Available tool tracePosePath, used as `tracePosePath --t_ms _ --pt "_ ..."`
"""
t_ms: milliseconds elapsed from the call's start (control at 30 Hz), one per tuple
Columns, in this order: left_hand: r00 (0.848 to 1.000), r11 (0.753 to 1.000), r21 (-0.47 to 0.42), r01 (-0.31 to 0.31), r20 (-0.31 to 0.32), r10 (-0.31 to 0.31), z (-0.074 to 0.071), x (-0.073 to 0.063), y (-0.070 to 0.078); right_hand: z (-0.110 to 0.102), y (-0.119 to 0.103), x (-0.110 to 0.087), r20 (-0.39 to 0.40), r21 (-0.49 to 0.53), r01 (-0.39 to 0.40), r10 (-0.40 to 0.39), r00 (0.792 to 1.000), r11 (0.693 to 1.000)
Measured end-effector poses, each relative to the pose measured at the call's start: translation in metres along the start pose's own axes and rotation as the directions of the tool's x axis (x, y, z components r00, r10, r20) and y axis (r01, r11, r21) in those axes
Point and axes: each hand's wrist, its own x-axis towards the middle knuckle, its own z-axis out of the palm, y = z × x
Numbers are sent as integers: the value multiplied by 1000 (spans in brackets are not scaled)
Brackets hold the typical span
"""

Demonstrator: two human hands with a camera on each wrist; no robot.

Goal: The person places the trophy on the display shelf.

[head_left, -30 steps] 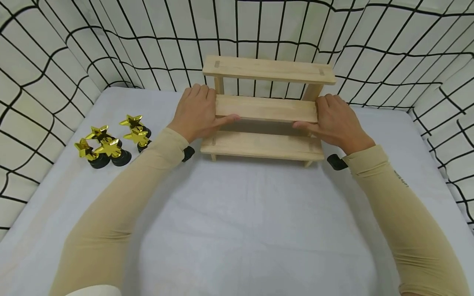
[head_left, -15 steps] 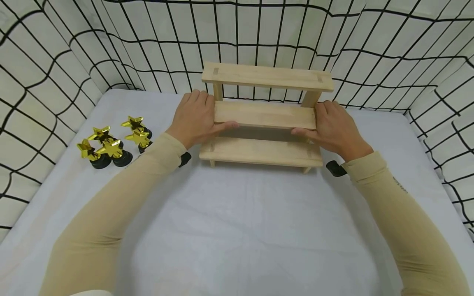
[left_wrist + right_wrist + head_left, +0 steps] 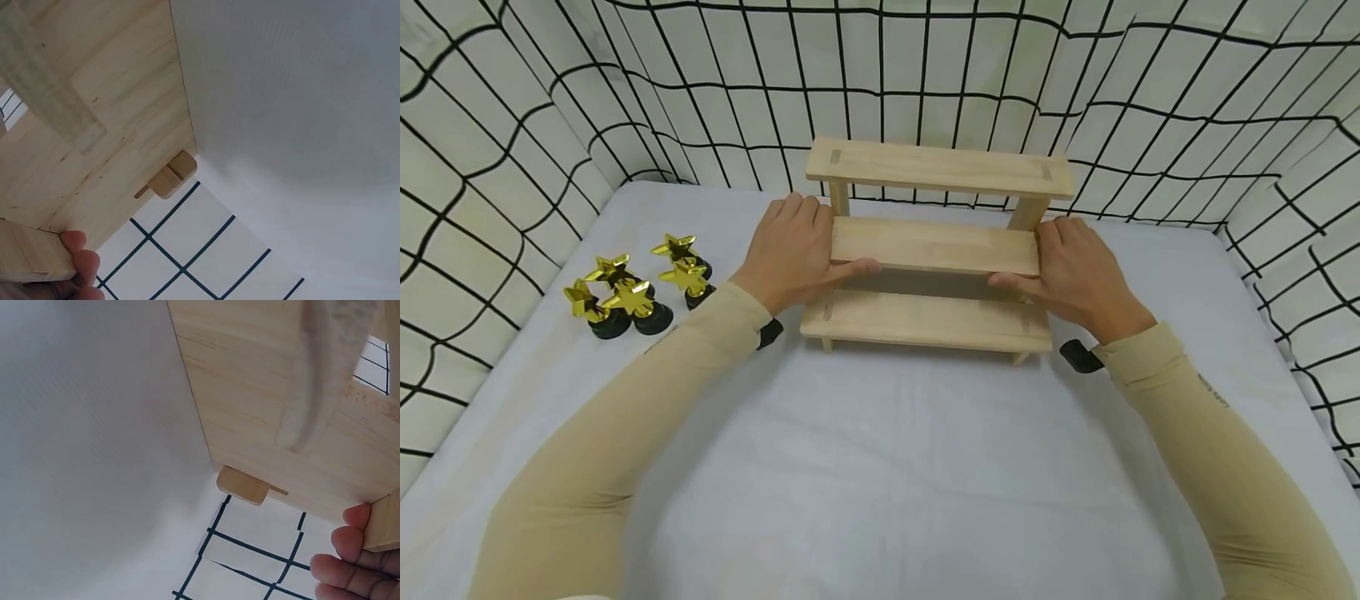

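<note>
A three-tier wooden shelf rack [image 3: 932, 244] stands on the white-covered table in the head view. At the left end of its middle board, my left hand [image 3: 793, 254] grips, with the thumb along the front edge. My right hand [image 3: 1078, 271] holds the opposite end the same way. In the left wrist view, curled fingertips [image 3: 86, 265] wrap a board's edge beside the wooden side panel [image 3: 125, 94]. The right wrist view likewise has fingertips [image 3: 350, 540] against a board edge. Several gold star trophies [image 3: 632, 300] with black bases stand left of my left hand.
Black wire grid panels [image 3: 917, 92] rise behind the rack and along both sides of the table. The white cloth [image 3: 910, 467] extends from the rack toward me. Dark wrist-worn devices [image 3: 1081, 357] hang under both wrists.
Both hands and the rack sit slightly lower in the head view, a little nearer to me. The head view has also shifted slightly. Both grips are the same.
</note>
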Motion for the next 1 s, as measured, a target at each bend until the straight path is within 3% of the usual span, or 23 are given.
tracePosePath --t_ms 667,1000 --pt "997 1000 -23 -19 -74 18 -4 -24 7 -6 -20 -24 -82 -20 -6 4 997 1000" --pt "998 999 -46 -12 -64 9 -10 -37 12 -6 -28 -34 -151 -41 24 -30 988 999"
